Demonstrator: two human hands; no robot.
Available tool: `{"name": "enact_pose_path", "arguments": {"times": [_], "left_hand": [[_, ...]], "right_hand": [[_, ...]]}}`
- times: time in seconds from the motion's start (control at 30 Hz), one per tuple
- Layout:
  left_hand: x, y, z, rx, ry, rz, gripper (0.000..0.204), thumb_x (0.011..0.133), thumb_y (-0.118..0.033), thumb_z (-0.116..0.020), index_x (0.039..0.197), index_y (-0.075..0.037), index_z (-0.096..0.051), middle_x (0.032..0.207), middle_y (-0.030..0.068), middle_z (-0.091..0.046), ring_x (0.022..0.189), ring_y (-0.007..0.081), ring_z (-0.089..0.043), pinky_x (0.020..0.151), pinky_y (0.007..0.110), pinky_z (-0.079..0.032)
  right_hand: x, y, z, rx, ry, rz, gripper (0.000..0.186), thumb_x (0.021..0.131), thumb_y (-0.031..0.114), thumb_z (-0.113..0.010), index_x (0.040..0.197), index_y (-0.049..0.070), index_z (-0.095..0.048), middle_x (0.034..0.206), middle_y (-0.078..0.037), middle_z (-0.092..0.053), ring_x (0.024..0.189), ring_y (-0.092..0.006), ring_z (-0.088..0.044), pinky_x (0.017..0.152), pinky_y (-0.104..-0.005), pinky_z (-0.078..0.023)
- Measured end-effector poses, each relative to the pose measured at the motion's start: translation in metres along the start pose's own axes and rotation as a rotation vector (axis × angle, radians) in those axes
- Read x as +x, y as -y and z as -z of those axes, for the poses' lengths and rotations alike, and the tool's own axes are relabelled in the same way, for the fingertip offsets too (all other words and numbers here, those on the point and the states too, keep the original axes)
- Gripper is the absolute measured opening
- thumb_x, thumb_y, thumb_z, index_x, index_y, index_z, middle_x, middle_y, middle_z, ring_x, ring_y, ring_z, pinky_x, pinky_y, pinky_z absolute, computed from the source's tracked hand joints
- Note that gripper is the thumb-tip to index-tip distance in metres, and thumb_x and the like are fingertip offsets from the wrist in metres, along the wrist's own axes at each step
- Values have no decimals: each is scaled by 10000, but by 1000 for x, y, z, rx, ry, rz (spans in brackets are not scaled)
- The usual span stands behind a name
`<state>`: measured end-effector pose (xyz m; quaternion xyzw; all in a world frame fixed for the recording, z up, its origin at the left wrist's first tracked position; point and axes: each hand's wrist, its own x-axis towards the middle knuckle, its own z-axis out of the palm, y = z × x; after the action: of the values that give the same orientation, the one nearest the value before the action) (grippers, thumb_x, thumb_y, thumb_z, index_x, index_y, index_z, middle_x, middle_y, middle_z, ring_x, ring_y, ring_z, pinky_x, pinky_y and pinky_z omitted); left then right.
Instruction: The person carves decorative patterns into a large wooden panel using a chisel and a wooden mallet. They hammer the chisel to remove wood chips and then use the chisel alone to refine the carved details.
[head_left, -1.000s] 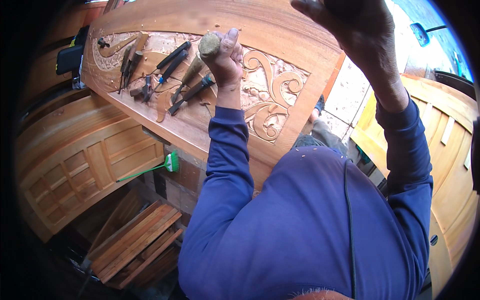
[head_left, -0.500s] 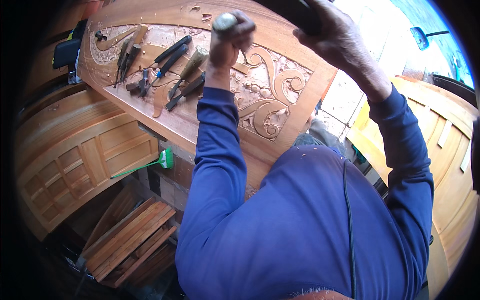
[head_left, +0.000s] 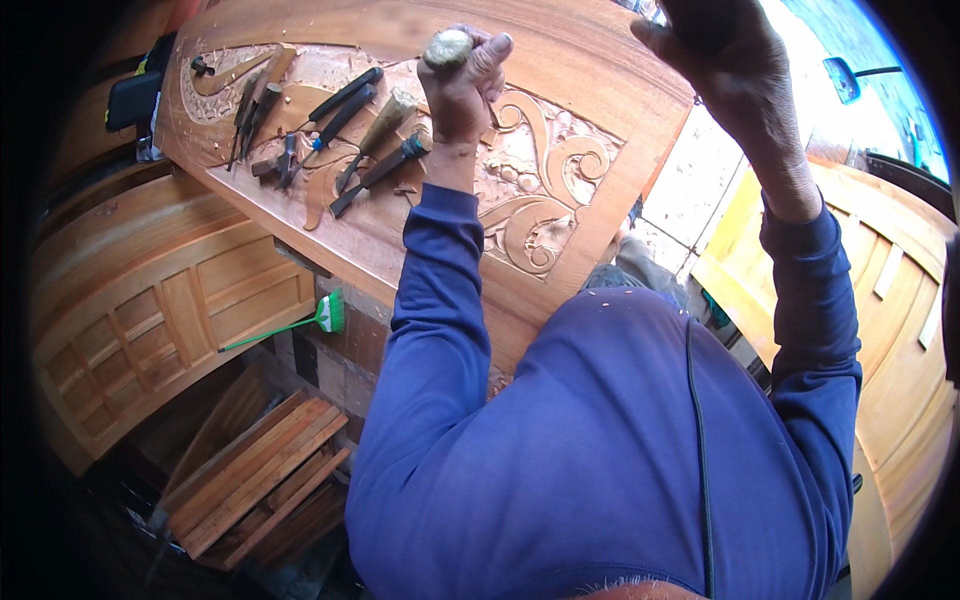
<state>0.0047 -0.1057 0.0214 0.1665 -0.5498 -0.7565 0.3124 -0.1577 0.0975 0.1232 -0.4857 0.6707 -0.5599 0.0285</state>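
Upright in my left hand (head_left: 465, 95) is a carving chisel (head_left: 448, 47), its pale, blunt handle end uppermost. The fingers wrap round it and the thumb stands away; the blade is hidden behind the hand. Below it lies a wooden panel (head_left: 655, 95) with carved scrolls (head_left: 545, 170) and loose shavings. My right hand (head_left: 735, 70) is raised at the top edge, closed on a dark mallet (head_left: 705, 15) that is partly cut off by the frame. Left of my left hand, several carving tools rest on the panel, among them a chisel with a tapered wooden handle (head_left: 390, 120) and a black-handled one (head_left: 385, 172).
A small hammer (head_left: 285, 162) lies among the tools. A black case (head_left: 133, 103) sits by the panel's far left end. Panelled doors (head_left: 185, 320) lean at left, with a green broom (head_left: 328, 312) and stacked boards (head_left: 255, 475) below. Another wooden door (head_left: 890, 330) stands at right.
My right hand has risen toward the upper right with the mallet, which now shows less. My left hand has shifted slightly right, and its thumb has lifted off the chisel handle.
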Motion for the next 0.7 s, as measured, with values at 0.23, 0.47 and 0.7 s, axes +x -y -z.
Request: {"name": "enact_pose_path", "arguments": {"times": [0.23,0.47,0.7], "left_hand": [[-4,14,7,-144,175,-14,185,877,-110,-812,859,-43,-640,635,-14,-555,477,63,-443,437,236,-333],[30,6,38,-186,0,107,229,944,-205,-758,799,-105,-612,571,-42,-463,447,62,-393,404,251,-316],[5,9,6,-71,15,-11,180,900,-136,-814,907,-93,-640,696,-2,-599,450,52,-394,402,235,-292]], "right_hand": [[7,6,-20,-562,508,210,712,948,75,-602,1602,247,-379,880,-144,-561,775,-298,-611,693,-440,-521],[-14,1,-19,-171,245,-23,807,813,-64,-678,1558,124,-430,1304,-219,-624,1237,-357,-604,1042,-432,-505],[-32,-17,-4,-128,73,-94,813,815,-45,-722,1559,77,-417,1529,-159,-524,1419,-281,-494,1164,-401,-405]]}}
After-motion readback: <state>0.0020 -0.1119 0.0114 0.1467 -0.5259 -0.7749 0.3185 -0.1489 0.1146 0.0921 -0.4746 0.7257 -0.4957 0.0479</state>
